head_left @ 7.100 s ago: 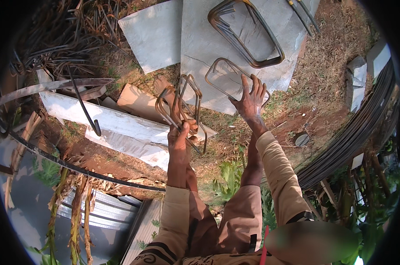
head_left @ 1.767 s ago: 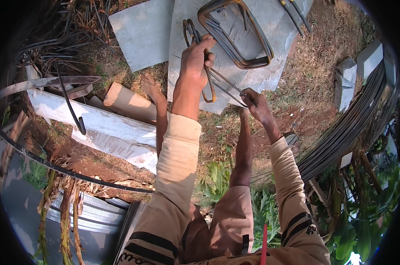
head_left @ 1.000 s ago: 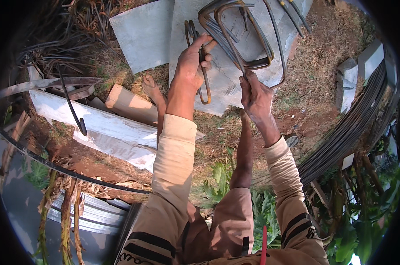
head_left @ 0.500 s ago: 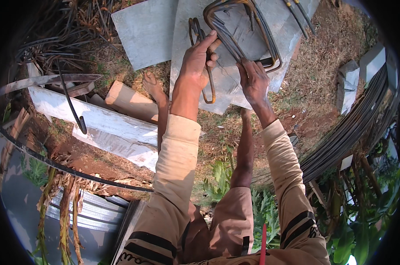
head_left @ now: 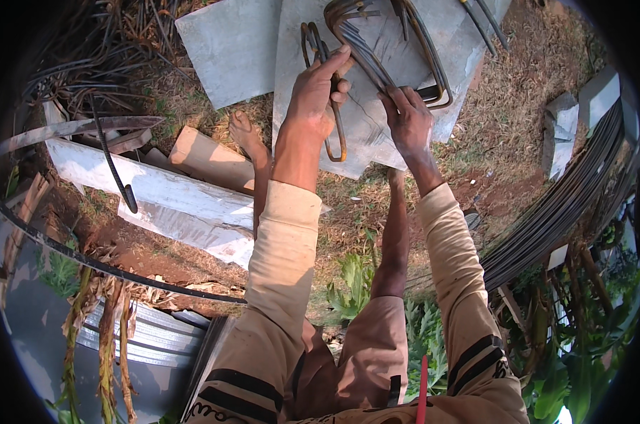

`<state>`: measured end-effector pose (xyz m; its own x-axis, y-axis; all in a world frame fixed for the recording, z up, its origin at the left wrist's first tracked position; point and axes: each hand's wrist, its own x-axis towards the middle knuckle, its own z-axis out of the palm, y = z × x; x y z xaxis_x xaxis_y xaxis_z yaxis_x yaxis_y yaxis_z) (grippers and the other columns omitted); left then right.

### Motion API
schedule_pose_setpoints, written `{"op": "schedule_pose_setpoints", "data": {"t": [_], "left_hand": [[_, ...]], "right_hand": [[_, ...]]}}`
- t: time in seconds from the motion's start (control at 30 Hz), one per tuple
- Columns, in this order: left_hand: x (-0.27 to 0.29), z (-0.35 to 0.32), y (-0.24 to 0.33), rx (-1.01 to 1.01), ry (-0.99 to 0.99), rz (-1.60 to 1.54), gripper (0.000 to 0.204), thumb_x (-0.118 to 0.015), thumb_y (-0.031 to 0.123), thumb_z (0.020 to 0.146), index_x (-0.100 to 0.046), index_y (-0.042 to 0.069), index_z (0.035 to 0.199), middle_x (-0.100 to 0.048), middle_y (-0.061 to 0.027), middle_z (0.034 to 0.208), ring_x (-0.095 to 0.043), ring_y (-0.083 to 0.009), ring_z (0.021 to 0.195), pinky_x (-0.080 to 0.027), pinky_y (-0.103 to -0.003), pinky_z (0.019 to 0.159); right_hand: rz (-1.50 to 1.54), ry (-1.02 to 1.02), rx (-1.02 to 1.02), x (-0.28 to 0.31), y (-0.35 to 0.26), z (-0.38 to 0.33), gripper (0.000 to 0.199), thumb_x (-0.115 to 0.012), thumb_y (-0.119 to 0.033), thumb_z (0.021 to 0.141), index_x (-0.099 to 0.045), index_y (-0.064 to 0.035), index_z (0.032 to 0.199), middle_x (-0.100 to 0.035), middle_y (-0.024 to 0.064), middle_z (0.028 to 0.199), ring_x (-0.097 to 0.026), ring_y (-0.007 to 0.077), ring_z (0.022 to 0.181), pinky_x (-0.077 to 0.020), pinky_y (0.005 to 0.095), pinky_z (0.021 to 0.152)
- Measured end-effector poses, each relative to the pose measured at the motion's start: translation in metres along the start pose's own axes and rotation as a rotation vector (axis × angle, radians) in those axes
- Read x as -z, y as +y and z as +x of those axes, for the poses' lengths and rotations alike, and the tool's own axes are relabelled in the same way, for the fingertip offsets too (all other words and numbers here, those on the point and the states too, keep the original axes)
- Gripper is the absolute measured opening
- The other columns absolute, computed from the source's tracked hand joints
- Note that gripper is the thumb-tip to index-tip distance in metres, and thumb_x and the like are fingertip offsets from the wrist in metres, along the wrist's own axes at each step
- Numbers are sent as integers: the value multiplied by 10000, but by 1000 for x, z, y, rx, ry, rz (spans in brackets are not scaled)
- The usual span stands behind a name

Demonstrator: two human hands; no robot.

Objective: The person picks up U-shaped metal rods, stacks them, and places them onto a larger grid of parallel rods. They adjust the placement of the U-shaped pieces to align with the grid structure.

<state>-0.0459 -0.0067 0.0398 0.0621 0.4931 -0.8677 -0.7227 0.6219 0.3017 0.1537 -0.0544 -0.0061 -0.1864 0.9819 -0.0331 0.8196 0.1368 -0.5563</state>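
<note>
My left hand (head_left: 311, 99) is closed around a narrow bent steel stirrup (head_left: 342, 138), whose rounded end hangs below my fingers. In my right hand (head_left: 409, 127), the fingers pinch the near corner of a bundle of larger rectangular rebar stirrups (head_left: 369, 58). The bundle is rusty brown and dark grey, with several rods lying side by side. Its far edge is cut off at the top of the view. My left thumb points toward the bundle's left side; I cannot tell whether it touches. Below both hands lies a flat grey sheet (head_left: 387, 148).
Tangled bent rods (head_left: 86, 63) fill the far left. A whitish board (head_left: 157, 191) and a wooden block (head_left: 210, 159) lie left of my legs. Long dark rods (head_left: 560, 212) curve along the right. Two straight bars (head_left: 484, 27) rest at the far right of the sheet.
The stirrup bundle has shifted slightly upward and its rods have spread differently on the left side. My right hand has moved up a little with it; my left hand keeps its hold.
</note>
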Motion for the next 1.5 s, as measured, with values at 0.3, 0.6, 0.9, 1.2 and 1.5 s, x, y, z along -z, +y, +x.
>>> {"op": "schedule_pose_setpoints", "data": {"t": [0.3,0.6,0.9,1.2,1.5], "left_hand": [[-2,-1,0,30,45,-67,296,-771,153,956,-660,27,1200,-679,-110,1137,-527,-106,675,-383,-199,496],[0,-5,-1,-1,2,26,429,-542,207,1101,-521,-40,1451,-662,-151,1357,-694,-172,888,-534,-180,576],[9,-3,5,17,-189,-11,475,-422,209,1132,-419,-81,1508,-572,-239,1459,-713,-321,1166,-596,-179,578],[14,4,17,45,-223,89,475,-407,200,1132,-411,-129,1474,-573,-274,1440,-669,-371,1249,-651,-174,583],[8,3,35,22,-153,348,413,-448,186,1124,-513,-143,1366,-629,-264,1359,-745,-333,1116,-606,-153,543]], "right_hand": [[-9,-115,-22,-2,2,14,316,-802,-254,904,-712,-81,1151,-684,106,973,-671,337,940,-542,452,810],[202,2,-104,18,-44,23,290,-728,-218,942,-669,-46,1168,-684,151,1047,-669,354,1037,-540,457,886],[600,-401,-372,-4,-55,5,389,-674,-118,946,-638,6,1313,-699,214,1264,-684,383,1161,-545,447,1017],[1049,-559,-509,-41,-42,-29,326,-704,-309,1036,-713,-26,1196,-706,58,912,-639,127,848,-524,326,767],[874,-329,-621,37,-74,-29,395,-587,-377,1096,-707,-34,1252,-521,-2,732,-475,87,660,-419,284,601]]}}
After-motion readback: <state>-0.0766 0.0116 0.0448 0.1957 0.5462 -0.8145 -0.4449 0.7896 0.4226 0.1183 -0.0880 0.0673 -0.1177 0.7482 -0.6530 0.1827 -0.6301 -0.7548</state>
